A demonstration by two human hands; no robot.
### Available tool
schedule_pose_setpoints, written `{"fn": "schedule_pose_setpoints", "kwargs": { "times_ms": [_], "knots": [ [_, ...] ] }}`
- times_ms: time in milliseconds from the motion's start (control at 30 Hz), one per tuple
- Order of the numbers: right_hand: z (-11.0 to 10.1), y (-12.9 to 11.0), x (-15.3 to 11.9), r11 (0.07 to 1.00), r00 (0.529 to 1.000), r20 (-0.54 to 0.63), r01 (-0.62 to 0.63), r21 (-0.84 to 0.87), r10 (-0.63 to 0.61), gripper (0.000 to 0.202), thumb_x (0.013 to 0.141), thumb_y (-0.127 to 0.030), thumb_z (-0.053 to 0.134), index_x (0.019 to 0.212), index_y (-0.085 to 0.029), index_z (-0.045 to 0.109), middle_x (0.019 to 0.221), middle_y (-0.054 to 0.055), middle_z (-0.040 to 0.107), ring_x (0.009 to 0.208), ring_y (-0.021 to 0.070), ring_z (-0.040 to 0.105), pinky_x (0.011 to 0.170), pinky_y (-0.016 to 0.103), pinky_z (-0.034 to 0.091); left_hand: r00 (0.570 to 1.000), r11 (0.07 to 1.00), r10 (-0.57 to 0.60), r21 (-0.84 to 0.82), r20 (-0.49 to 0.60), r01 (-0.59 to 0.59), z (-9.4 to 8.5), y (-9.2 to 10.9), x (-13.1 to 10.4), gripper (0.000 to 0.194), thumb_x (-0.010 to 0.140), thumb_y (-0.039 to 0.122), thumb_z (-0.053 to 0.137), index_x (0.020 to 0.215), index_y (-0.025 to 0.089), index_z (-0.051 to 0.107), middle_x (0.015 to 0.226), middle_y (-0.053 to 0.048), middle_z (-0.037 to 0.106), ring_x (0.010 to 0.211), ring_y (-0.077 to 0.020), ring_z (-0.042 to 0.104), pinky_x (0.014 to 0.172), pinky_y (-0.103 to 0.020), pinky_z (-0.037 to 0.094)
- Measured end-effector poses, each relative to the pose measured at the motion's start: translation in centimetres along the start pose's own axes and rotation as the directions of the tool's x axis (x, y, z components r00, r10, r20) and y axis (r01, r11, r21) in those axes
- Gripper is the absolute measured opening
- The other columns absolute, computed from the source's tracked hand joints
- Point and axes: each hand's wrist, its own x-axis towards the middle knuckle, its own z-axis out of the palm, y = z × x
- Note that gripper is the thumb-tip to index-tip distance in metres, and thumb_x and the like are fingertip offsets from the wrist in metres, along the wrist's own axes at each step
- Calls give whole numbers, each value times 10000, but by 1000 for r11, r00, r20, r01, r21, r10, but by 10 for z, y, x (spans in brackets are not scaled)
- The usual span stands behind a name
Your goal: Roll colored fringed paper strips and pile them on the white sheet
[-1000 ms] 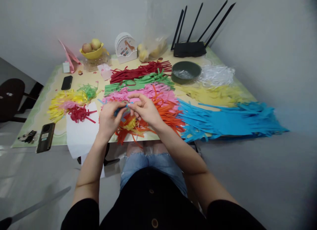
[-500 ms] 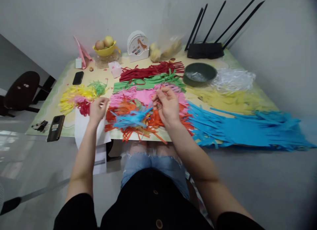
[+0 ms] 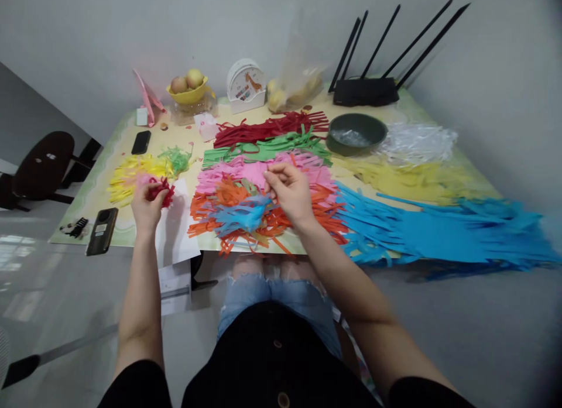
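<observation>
On the left, my left hand point(image 3: 147, 208) has its fingers closed at a small dark red bunch of fringed strips point(image 3: 163, 192), which lies beside a yellow fringed bunch point(image 3: 123, 177). My right hand point(image 3: 290, 192) is in a pinch above the middle of the table; whatever is between thumb and finger is too fine to make out. Just left of it and below is a light blue fringed bunch point(image 3: 243, 213), over orange fringed strips point(image 3: 204, 212). Behind these lie rows of pink point(image 3: 252, 169), green point(image 3: 263, 146) and dark red fringed strips point(image 3: 267, 129).
Blue fringed sheets point(image 3: 443, 235) overhang the front right edge, with yellow strips point(image 3: 408, 180) behind. A dark green bowl point(image 3: 356, 136), white strands point(image 3: 417, 143) and a black router point(image 3: 365, 93) stand to the right. Two phones point(image 3: 102, 231) and a white sheet point(image 3: 178, 235) lie left.
My left hand has moved left and down onto the dark red bunch. The right hand has shifted slightly left and lower, still pinched. The view has tilted slightly.
</observation>
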Motion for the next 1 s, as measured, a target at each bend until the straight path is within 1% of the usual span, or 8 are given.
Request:
{"fn": "schedule_pose_setpoints", "kwargs": {
  "times_ms": [233,333,500,667,733,867,933,1000],
  "knots": [
    [26,-7,-2,998,970,240,-34,-47,45,348,812,-467,711,986,-170,660,586,-56,615,425,70,492,411,193,395,932,973,197,-177,305,-147,30,108,-47,220,775,360,737,909,187,763,871,-36,767,751,-161,672,734,-274,526],
    [26,-7,-1,998,957,282,-63,-19,66,369,802,-482,715,973,-161,646,584,-58,611,408,64,479,396,188,385,894,966,233,-200,383,-166,44,126,-55,211,773,345,744,901,179,757,861,-35,764,736,-157,658,735,-272,525],
    [19,-11,2,999,953,302,-31,38,18,398,774,-528,732,878,-167,601,519,-81,545,403,60,453,403,185,364,829,955,268,-247,490,-163,49,132,-50,220,795,359,736,911,174,757,838,-38,742,719,-157,634,710,-279,517],
    [14,-13,6,999,962,271,41,14,-43,432,750,-577,754,850,-182,608,560,-70,538,471,68,496,468,190,409,919,916,337,-300,207,-268,38,142,-40,187,860,392,701,893,225,778,1002,-67,732,1050,-228,652,944,-358,515],
    [14,-13,7,999,951,307,13,38,-25,462,730,-611,761,855,-195,604,579,-69,538,481,74,505,463,195,410,899,873,315,-465,305,-148,42,146,-38,237,853,441,709,908,223,781,985,-71,746,1032,-240,677,941,-378,527],
    [16,-15,8,995,941,337,-7,100,-27,469,720,-621,770,852,-202,605,620,-54,586,519,75,528,481,193,411,778,740,196,-611,596,282,60,148,-38,372,685,534,841,832,198,779,786,-59,738,705,-194,685,674,-315,553],
    [15,-15,7,994,940,339,5,108,-41,462,720,-617,771,844,-199,617,617,-49,601,524,80,534,499,200,423,723,699,171,-600,669,389,67,148,-37,397,621,531,881,791,187,778,734,-59,730,634,-176,663,617,-297,539],
    [13,-15,6,995,953,297,33,91,-59,429,736,-589,768,854,-196,641,611,-47,603,523,86,539,515,211,435,722,686,146,-595,677,419,70,147,-37,402,569,511,909,756,181,778,710,-58,729,605,-166,651,596,-288,536]
  ]
}}
